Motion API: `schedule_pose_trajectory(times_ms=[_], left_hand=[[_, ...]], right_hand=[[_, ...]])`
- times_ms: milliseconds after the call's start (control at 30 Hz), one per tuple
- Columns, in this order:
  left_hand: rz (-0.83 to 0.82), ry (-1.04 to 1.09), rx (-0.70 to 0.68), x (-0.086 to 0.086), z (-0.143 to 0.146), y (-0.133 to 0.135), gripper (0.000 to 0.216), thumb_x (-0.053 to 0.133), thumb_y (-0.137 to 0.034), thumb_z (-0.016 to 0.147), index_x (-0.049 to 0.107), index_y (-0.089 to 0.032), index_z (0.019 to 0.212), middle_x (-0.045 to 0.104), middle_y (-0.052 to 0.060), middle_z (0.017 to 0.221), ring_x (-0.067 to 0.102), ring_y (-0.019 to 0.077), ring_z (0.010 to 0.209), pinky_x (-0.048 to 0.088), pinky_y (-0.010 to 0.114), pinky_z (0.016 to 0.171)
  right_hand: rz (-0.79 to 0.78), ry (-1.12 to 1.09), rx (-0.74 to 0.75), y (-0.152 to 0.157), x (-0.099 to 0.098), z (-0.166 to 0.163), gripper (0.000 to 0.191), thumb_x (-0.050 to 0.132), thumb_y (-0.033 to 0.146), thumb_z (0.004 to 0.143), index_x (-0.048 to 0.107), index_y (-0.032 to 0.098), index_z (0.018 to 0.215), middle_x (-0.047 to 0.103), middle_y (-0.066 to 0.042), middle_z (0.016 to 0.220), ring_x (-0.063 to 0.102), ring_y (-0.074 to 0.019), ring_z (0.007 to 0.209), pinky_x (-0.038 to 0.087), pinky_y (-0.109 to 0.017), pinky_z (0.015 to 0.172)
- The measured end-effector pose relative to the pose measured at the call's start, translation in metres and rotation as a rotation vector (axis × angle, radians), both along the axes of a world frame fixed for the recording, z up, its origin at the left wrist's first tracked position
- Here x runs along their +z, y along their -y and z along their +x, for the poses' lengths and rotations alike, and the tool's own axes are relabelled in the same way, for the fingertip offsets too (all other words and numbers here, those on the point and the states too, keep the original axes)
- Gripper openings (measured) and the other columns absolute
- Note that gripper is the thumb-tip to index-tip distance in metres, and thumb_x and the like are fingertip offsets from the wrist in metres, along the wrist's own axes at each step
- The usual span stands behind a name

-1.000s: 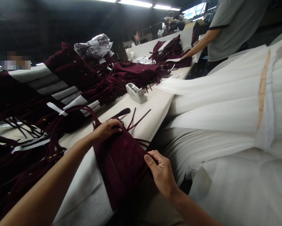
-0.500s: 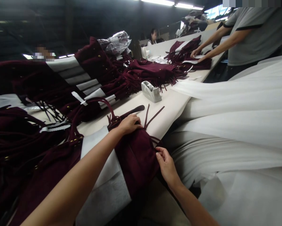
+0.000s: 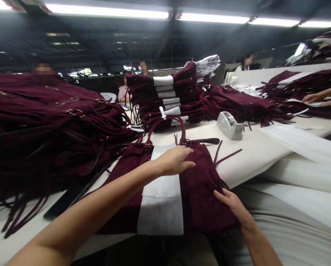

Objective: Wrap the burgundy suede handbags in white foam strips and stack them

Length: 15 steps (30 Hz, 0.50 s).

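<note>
A burgundy handbag (image 3: pixel 200 190) lies before me on the table, its two loop handles (image 3: pixel 153 129) pointing away and a white paper-like band (image 3: pixel 162 210) around its middle. Over the upper part of the bag is my left hand (image 3: pixel 176 160), thumb and fingers apart, holding nothing. My right hand (image 3: pixel 233 205) grips the bag's right side, thumb on top and the other fingers partly hidden at the edge. A white tag (image 3: pixel 162 112) is fastened to a handle. Thin burgundy straps (image 3: pixel 227 157) trail from the right side onto the table.
A large heap of burgundy bags (image 3: pixel 43 136) fills the left. Banded bags (image 3: pixel 145 98) are stacked behind, beside more bags (image 3: pixel 238 103). A grey tape dispenser (image 3: pixel 230 125) stands on the pale table (image 3: pixel 254 159). White sheeting (image 3: pixel 300 177) drapes at right, near a co-worker's hands (image 3: pixel 317 96).
My view has swung left, bringing the left heap into sight. My left hand has lifted off the bag's upper right corner and moved toward the band, its fingers spreading. My right hand stays at the right edge.
</note>
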<state>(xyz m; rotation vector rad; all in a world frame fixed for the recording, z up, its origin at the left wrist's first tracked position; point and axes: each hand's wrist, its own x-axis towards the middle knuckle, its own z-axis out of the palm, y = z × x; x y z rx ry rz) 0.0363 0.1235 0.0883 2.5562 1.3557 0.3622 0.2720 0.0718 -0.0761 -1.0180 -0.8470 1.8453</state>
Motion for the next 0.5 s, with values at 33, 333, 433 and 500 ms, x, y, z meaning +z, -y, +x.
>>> schedule_pose_trajectory(times_ms=[33,333,433,500], left_hand=[[-0.009,0.0,0.025,0.001,-0.017,0.021,0.048,0.062,-0.036,0.088,0.056,-0.012,0.13,0.063,0.017,0.122,0.059,0.0319,0.114,0.046,0.042,0.097],[0.529,-0.223,0.086,-0.115,-0.06,0.167,0.071,0.052,-0.01,0.084,0.028,-0.014,0.15,0.04,0.02,0.149,0.035,0.0343,0.139,0.03,0.052,0.113],[0.745,-0.136,0.16,-0.106,-0.056,0.169,0.06,0.042,-0.003,0.08,0.045,-0.007,0.14,0.052,0.021,0.14,0.045,0.0325,0.133,0.037,0.045,0.111],[0.794,-0.046,0.203,-0.085,-0.056,0.161,0.058,0.04,0.0,0.074,0.054,-0.005,0.131,0.062,0.02,0.127,0.058,0.029,0.121,0.046,0.04,0.104]], right_hand=[[-0.026,-0.038,0.012,0.003,0.001,-0.001,0.044,0.084,0.039,0.066,0.07,0.015,0.099,0.075,-0.009,0.093,0.071,-0.0286,0.088,0.055,-0.042,0.085],[-0.093,-0.187,-0.217,0.039,0.049,-0.03,0.062,0.082,0.033,0.065,0.063,0.022,0.123,0.072,-0.008,0.107,0.069,-0.0313,0.095,0.058,-0.042,0.079],[-0.026,-0.199,-0.239,0.034,0.075,-0.042,0.065,0.082,0.032,0.065,0.061,0.025,0.126,0.073,-0.005,0.104,0.07,-0.029,0.09,0.059,-0.041,0.078],[0.03,-0.226,-0.243,0.026,0.084,-0.049,0.052,0.08,0.037,0.069,0.066,0.025,0.118,0.074,-0.004,0.101,0.071,-0.0264,0.09,0.058,-0.04,0.082]])
